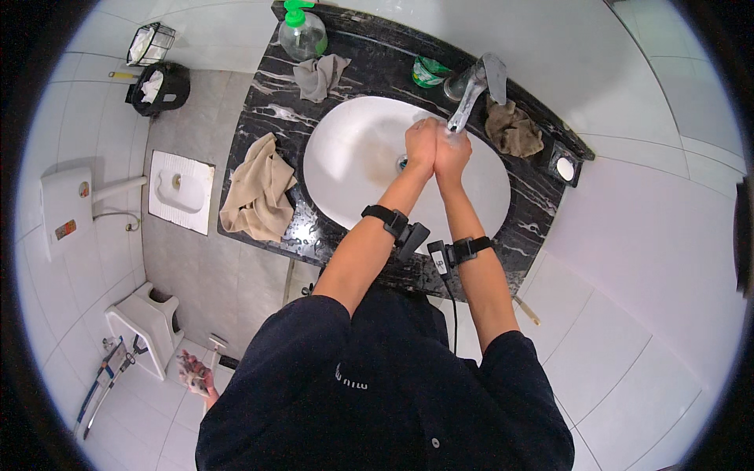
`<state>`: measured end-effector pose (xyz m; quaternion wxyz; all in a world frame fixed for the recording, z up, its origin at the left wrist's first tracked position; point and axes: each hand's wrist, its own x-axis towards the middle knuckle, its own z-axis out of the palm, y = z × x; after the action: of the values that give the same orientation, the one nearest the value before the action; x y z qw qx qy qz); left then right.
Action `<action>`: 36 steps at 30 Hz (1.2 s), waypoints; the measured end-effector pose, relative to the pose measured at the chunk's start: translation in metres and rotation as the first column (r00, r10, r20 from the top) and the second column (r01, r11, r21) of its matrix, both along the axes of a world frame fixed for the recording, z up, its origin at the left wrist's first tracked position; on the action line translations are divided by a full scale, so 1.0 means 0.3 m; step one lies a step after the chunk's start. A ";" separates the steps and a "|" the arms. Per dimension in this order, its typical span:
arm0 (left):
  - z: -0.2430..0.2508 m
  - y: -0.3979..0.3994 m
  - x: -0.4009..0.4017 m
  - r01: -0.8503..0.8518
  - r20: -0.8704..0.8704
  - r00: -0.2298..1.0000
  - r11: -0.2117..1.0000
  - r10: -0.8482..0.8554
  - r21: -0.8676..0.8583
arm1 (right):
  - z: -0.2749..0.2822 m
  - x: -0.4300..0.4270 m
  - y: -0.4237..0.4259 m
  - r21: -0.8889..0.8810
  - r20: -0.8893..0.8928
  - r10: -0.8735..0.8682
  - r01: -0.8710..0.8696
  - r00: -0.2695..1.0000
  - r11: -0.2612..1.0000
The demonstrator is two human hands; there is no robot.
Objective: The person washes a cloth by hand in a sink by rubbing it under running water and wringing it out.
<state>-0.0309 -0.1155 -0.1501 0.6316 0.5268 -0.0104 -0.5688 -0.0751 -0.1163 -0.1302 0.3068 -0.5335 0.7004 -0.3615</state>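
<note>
My left hand (421, 143) and my right hand (453, 154) are pressed together under the spout of a chrome faucet (467, 106). Water wets the right hand at the spout. The fingers are curled or hidden, and no object shows between the palms. Below them is a white oval washbasin (347, 171) with a metal drain (402, 162), set in a black marbled countertop (274, 112). Behind the basin, a green container (428, 73) stands left of the faucet and a crumpled brown cloth (512, 129) lies to its right. Both forearms wear black straps with small devices.
On the counter are a green-topped pump bottle (303, 38), a grey cloth (320, 76), a beige towel (260, 188) and a white round item (565, 169). Leftward are a trash bin (160, 91), squat toilet (181, 191) and white stool (141, 324). Another person's hand (197, 375) shows lower left.
</note>
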 end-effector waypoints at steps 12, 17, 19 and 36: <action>0.072 0.043 0.103 0.448 0.308 0.845 0.893 -0.438 0.040 | -0.067 -0.070 -0.019 0.359 0.374 -0.063 -0.082 0.925 0.930; 0.112 0.103 0.146 0.572 0.206 0.802 0.820 -0.560 0.005 | -0.082 -0.165 0.014 0.411 0.461 -0.098 -0.114 0.882 0.905; 0.066 0.112 0.158 0.600 0.309 0.758 0.800 -0.574 0.013 | -0.006 -0.145 0.043 0.241 0.429 -0.048 -0.063 0.902 0.968; 0.061 0.147 0.172 0.618 0.384 0.747 0.781 -0.543 -0.097 | 0.045 -0.151 0.028 0.242 0.683 0.135 -0.397 0.718 0.885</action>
<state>0.0205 -0.0714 -0.1318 0.4642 0.5134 -0.3441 -0.6345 -0.1203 -0.1080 -0.1166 0.6745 -0.4036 0.5196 -0.3349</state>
